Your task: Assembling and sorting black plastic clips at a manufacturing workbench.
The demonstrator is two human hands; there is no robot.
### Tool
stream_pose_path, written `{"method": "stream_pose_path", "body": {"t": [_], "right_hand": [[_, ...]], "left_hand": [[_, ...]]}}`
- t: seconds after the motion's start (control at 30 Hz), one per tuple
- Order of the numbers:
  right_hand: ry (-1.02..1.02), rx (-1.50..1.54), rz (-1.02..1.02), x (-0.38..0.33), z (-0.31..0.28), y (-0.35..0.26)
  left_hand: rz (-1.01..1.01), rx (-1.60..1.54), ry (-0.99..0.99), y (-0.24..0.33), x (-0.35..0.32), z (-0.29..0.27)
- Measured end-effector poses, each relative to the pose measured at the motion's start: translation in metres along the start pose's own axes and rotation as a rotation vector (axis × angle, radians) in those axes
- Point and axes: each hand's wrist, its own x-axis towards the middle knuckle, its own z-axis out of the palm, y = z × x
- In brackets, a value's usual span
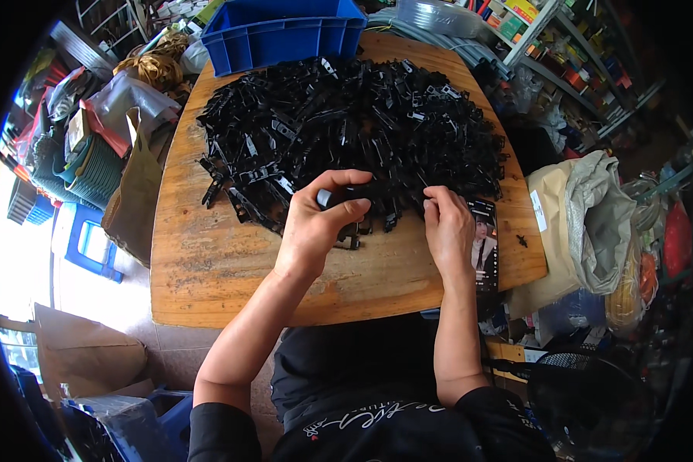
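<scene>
Clamping a dark piece (pixel 349 194) between thumb and fingers of the left hand (pixel 309 225), at the black heap's (pixel 346 115) near edge. Curling the right hand (pixel 451 235) to its right; cannot tell whether gripping anything. Slanting the left forearm (pixel 242 331) inward.

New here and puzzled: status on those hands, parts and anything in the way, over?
Left hand: holding dark piece. Right hand: fingers bunched, grip unclear. Black parts: heaped just beyond. Phone: close beside right hand.

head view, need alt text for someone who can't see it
A person's left hand holds a dark object, the right hand nearby, over a wooden table heaped with small black parts. A blue bin stands behind; a phone lies right.
</scene>
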Motion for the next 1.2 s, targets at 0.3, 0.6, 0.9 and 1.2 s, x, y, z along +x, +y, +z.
{"method": "stream_pose_path", "body": {"t": [0.3, 0.6, 0.9, 1.2], "right_hand": [[-0.003, 0.153, 0.036, -0.007, -0.004, -0.002], [-0.099, 0.736, 0.103, -0.013, -0.040, -0.044], [-0.067, 0.725, 0.103, -0.011, -0.042, -0.045], [-0.105, 0.650, 0.041, -0.012, -0.037, -0.049]], "left_hand": [[-0.021, -0.023, -0.019, -0.001, 0.001, 0.001], [-0.055, 0.121, -0.150, -0.003, 0.000, 0.002], [0.042, 0.282, -0.249, -0.005, -0.004, 0.006], [0.160, 0.396, -0.184, -0.013, -0.004, 0.008]]}}
